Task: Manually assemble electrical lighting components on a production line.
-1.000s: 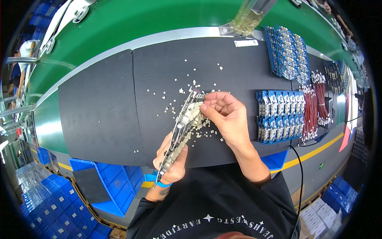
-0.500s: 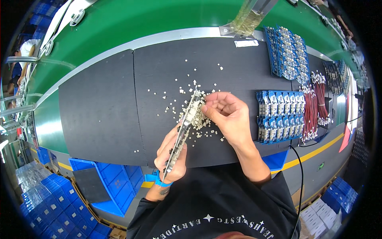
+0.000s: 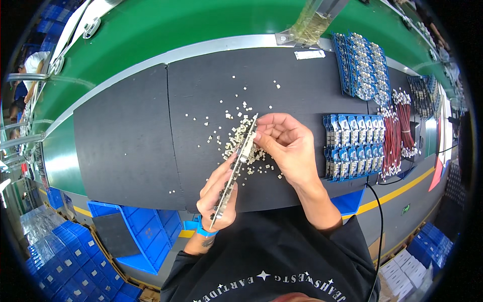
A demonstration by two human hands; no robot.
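Note:
A circuit board panel (image 3: 234, 176) stands tilted, nearly edge-on to view, with small pale and dark parts along its faces. My left hand (image 3: 210, 201), with a blue band at the wrist, is wrapped round its lower part. Near the panel's upper end, my right hand (image 3: 294, 148) is closed in a pinch, thumb and forefinger touching or almost touching the board. Whatever lies between those fingertips is too small or hidden to make out. Small white connectors (image 3: 234, 138) lie in a loose pile behind and beside the panel, with strays scattered farther out.
On the right sit rows of blue circuit boards (image 3: 354, 146), a stack of board panels (image 3: 363, 68) and bundles of dark red wires (image 3: 392, 146). A metal post (image 3: 314, 25) rises at the far edge of the black tabletop (image 3: 121, 136). Blue bins (image 3: 146, 231) stand below left.
The panel has turned more edge-on, and its upper end has swung slightly right, toward my right fingers. More of the connector pile shows on its left. My right hand has barely moved.

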